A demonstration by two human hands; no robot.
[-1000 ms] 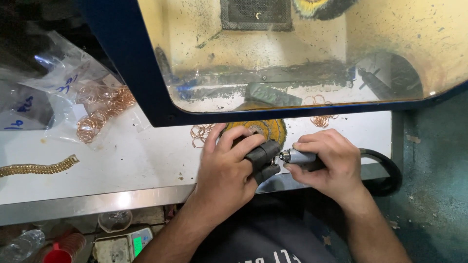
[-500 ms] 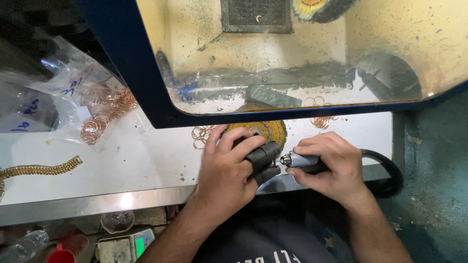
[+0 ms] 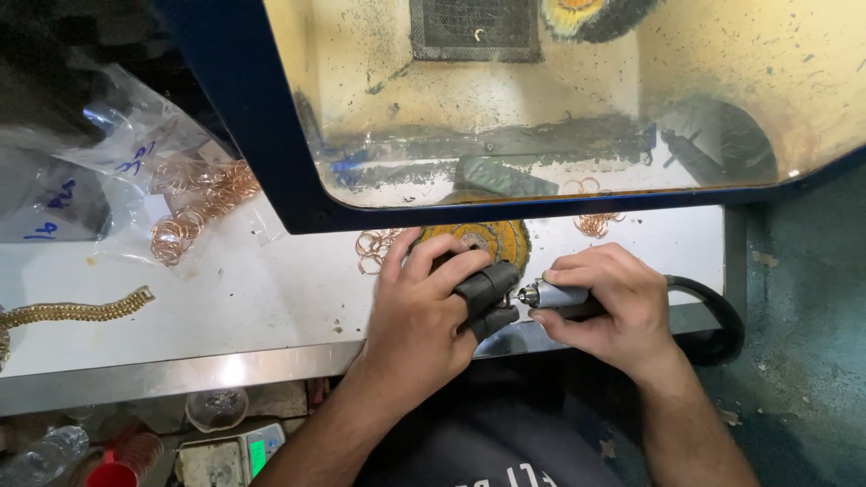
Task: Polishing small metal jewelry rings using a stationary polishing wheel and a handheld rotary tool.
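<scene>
My left hand (image 3: 424, 311) is closed over something small at the front edge of the white bench; two fingertips wear black guards (image 3: 490, 298), and what they pinch is hidden. My right hand (image 3: 603, 302) grips a slim rotary handpiece (image 3: 552, 295), its metal tip pointing left into the guarded fingertips. A black hose (image 3: 713, 316) loops from the handpiece off to the right. A yellow buffing wheel (image 3: 483, 236) lies just behind my left fingers.
A dusty clear shield with a dark blue frame (image 3: 271, 135) hangs over the bench. Copper rings (image 3: 372, 250) lie left of the wheel, more (image 3: 597, 222) to the right, and several spill from plastic bags (image 3: 194, 212). A gold chain bracelet (image 3: 77, 312) lies far left. A small scale (image 3: 236, 453) sits below.
Both hands stay together at the bench edge with the handpiece tip at the guarded fingers; only the view has shifted slightly.
</scene>
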